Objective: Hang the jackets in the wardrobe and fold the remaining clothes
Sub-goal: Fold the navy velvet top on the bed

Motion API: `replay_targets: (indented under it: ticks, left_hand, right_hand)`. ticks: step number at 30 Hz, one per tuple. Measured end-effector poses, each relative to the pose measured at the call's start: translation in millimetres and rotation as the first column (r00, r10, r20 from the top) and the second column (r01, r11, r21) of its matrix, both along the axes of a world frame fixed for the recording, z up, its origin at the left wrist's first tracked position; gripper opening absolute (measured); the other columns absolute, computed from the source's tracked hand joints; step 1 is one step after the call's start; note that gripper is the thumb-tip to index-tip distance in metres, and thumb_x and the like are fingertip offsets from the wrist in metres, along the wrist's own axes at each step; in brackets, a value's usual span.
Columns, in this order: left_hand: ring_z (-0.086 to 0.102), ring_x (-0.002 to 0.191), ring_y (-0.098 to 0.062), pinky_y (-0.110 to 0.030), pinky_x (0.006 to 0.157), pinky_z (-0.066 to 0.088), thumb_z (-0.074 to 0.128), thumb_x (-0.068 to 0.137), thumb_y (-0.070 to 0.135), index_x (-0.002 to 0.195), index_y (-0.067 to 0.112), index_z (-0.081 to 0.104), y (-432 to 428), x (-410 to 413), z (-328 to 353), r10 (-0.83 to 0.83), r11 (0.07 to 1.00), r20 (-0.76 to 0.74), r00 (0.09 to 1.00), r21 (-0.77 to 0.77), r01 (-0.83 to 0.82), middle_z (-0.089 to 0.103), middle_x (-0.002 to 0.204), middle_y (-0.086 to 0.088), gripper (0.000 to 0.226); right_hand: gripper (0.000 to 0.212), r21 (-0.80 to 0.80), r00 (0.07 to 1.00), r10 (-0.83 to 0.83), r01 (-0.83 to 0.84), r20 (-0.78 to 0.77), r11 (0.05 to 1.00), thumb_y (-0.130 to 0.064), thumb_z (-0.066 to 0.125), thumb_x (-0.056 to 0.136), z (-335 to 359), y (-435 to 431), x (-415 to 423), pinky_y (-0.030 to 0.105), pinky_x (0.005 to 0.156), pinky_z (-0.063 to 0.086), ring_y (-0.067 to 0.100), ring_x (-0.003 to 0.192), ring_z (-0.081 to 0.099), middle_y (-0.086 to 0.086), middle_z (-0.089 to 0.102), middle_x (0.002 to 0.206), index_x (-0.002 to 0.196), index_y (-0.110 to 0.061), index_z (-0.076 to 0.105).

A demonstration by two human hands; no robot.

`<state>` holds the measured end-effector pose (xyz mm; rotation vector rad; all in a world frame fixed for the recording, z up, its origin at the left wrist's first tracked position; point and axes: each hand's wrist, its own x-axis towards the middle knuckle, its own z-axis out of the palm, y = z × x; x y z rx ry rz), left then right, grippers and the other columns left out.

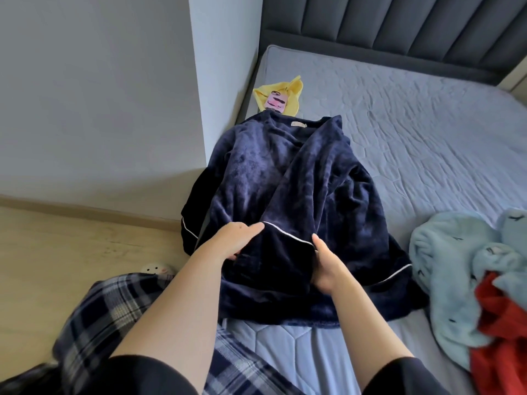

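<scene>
A navy velvet pyjama top (256, 172) with white piping lies spread on the bed (427, 124), collar toward the headboard. One sleeve is folded across its front, with the cuff near me. My left hand (236, 240) holds the left side of that cuff, thumb on top. My right hand (328, 266) grips the cuff's right side, fingers tucked under the fabric. A light blue fleece garment (445, 266) and a red garment (499, 323) lie in a pile at the right edge.
A yellow cloth with a cartoon face (278, 98) lies beyond the collar by the wall corner (222, 81). The grey padded headboard (399, 29) closes the far side. Wooden floor (71, 252) is to the left; my plaid trousers (114, 309) are below.
</scene>
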<state>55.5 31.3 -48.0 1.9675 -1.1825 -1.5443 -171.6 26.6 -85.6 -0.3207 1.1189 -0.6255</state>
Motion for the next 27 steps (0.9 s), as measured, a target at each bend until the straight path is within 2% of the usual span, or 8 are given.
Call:
replay_targets:
  ticks: [3,5,8,11,16,20,23,27]
  left_hand:
    - [0.058,0.111,-0.023,-0.031,0.089,0.046,0.058,0.081,0.059,0.13,0.016,0.054,7,-9,-6,-0.106,0.993,0.05,0.993,0.052,0.104,0.059,0.121,0.001,0.065]
    - [0.062,0.099,-0.023,-0.032,0.084,0.051,0.065,0.088,0.031,0.123,0.009,0.061,5,-7,-6,0.036,0.999,-0.053,0.998,0.019,-0.035,0.065,0.108,-0.001,0.042]
    - [0.059,0.088,-0.022,-0.027,0.065,0.048,0.061,0.087,0.007,0.099,0.005,0.064,-4,3,2,0.238,0.971,-0.107,0.965,0.068,-0.231,0.061,0.095,-0.005,0.012]
    - [0.052,0.07,-0.026,-0.025,0.058,0.039,0.054,0.078,0.004,0.075,0.008,0.057,0,9,9,0.292,0.947,0.108,0.95,0.106,-0.303,0.054,0.075,-0.012,0.006]
    - [0.055,0.076,-0.024,-0.031,0.065,0.041,0.057,0.082,0.022,0.087,0.013,0.058,5,1,3,0.254,0.966,0.17,0.952,-0.084,-0.243,0.061,0.092,-0.007,0.011]
    - [0.043,0.121,-0.027,-0.039,0.095,0.04,0.057,0.087,0.028,0.135,0.018,0.046,8,-16,-4,0.209,0.829,0.696,0.687,-0.498,0.253,0.047,0.133,-0.005,0.05]
    - [0.024,0.139,-0.022,-0.039,0.113,0.024,0.045,0.096,0.036,0.146,0.019,0.034,10,-31,-12,0.059,0.675,0.734,0.676,-0.529,0.515,0.032,0.15,-0.004,0.054]
    - [-0.014,0.146,-0.023,-0.05,0.116,0.0,0.03,0.096,0.057,0.152,0.029,0.001,11,-37,-36,-0.251,0.736,0.778,0.577,-0.234,0.635,-0.006,0.161,-0.001,0.069]
  right_hand:
    - [0.035,-0.03,0.997,-0.065,0.067,0.051,0.997,-0.031,0.051,0.096,-1,7,6,0.04,0.076,0.055,0.029,0.099,0.067,0.015,0.068,0.114,0.119,-0.007,0.062]
    - [0.028,-0.052,0.977,-0.19,0.195,0.098,0.979,-0.019,0.053,0.095,-2,7,8,0.038,0.069,0.057,0.029,0.093,0.069,0.016,0.07,0.107,0.117,-0.002,0.061]
    - [0.013,-0.068,0.948,-0.285,0.278,-0.144,0.958,-0.005,0.055,0.093,-4,3,11,0.038,0.06,0.052,0.027,0.077,0.065,0.015,0.067,0.088,0.105,0.001,0.059]
    - [0.017,-0.093,0.936,-0.054,0.022,-0.349,0.995,-0.02,0.061,0.091,-5,2,13,0.035,0.062,0.051,0.027,0.078,0.066,0.016,0.066,0.087,0.091,-0.003,0.059]
    - [0.033,-0.142,0.885,0.129,-0.213,-0.448,0.967,-0.037,0.056,0.094,-4,0,14,0.028,0.059,0.053,0.021,0.066,0.068,0.013,0.07,0.073,0.087,-0.004,0.06]
    - [0.029,-0.048,0.697,0.422,-0.547,-0.58,0.836,-0.027,0.051,0.098,10,-14,9,0.022,0.045,0.05,0.016,0.048,0.064,0.009,0.068,0.061,0.085,-0.003,0.059]
    - [0.02,-0.196,0.746,0.046,-0.233,-0.664,0.952,-0.023,0.05,0.095,14,-51,3,0.027,0.049,0.05,0.021,0.057,0.064,0.011,0.066,0.073,0.099,-0.005,0.056]
    - [0.026,-0.288,0.83,-0.32,0.203,-0.456,0.936,-0.032,0.058,0.091,14,-96,1,0.034,0.062,0.05,0.021,0.076,0.06,0.006,0.06,0.089,0.106,-0.011,0.056]
